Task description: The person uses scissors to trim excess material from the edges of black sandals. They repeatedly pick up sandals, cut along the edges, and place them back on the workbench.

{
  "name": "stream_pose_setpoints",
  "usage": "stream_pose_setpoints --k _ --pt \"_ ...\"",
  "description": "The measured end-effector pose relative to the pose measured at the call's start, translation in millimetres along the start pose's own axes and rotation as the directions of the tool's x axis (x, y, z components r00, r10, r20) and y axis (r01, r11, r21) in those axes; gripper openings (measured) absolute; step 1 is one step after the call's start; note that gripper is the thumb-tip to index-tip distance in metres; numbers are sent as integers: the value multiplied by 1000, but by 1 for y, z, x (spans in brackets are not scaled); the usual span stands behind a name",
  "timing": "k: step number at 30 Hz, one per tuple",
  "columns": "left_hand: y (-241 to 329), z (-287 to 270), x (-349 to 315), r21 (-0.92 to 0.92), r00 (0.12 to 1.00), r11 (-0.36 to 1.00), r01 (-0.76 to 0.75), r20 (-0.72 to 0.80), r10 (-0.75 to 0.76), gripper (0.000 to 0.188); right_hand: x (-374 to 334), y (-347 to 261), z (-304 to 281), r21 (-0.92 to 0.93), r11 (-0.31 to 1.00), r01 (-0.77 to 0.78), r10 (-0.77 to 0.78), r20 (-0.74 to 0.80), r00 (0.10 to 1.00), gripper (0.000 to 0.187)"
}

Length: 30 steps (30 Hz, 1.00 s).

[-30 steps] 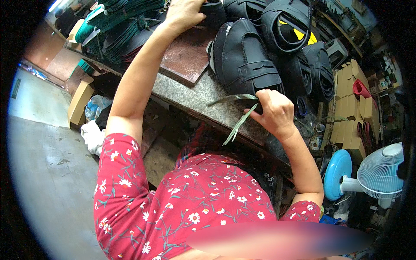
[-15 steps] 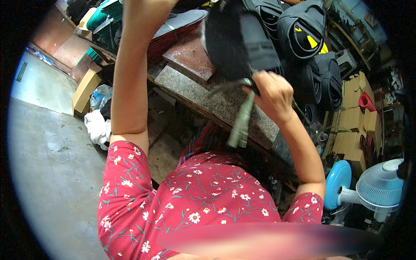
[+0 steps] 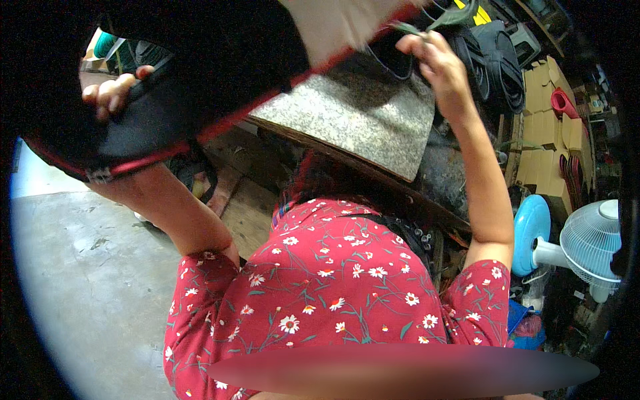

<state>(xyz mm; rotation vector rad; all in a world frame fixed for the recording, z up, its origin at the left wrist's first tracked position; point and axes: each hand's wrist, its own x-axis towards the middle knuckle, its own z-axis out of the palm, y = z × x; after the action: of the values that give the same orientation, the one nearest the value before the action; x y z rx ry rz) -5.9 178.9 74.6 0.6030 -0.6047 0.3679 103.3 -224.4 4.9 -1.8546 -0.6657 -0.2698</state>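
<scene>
Close in front at the upper left is a large black piece (image 3: 220,87) with red edging and a pale patch near its right end. My left hand (image 3: 117,93) is closed on it, fingertips curled over the edge of an opening; the palm is hidden behind the piece. At the upper right my right hand (image 3: 447,73) is raised, its fingers pinched on a thin green strip (image 3: 430,30) beside the red edge. What else those fingers may hold is too small to make out.
A speckled stone slab (image 3: 360,120) lies on the workbench in front of me. Black padded goods (image 3: 497,63) are piled beyond my right hand. Cardboard boxes (image 3: 543,133) stand at the right, with a blue-and-white fan (image 3: 590,240) nearer. Grey floor (image 3: 87,267) spreads at the left.
My left hand has come back and left, bringing the large black piece close over the bench. My right hand has moved up and away; the hanging green strips no longer show below it.
</scene>
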Motion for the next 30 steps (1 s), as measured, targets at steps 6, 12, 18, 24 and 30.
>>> stream_pose_setpoints --k 6,12,18,24,30 --pt "-79 -16 -61 -208 902 925 319 -233 -364 35 -75 -67 -98 -64 979 -194 113 -623 774 27" --pt "-176 18 -105 -287 450 694 660 -589 -671 32 -92 -96 -73 -578 808 -115 -260 -525 810 27" --pt "-183 -3 -112 -533 462 524 664 -260 -848 50 -87 -36 17 -900 416 129 220 237 946 8" --pt "-182 -12 -114 -572 614 444 690 138 -777 59 -65 -49 42 -795 555 246 237 434 869 15" --pt "-192 -26 -101 -630 631 446 635 91 -770 56 -71 -59 33 -711 691 131 334 475 814 19"
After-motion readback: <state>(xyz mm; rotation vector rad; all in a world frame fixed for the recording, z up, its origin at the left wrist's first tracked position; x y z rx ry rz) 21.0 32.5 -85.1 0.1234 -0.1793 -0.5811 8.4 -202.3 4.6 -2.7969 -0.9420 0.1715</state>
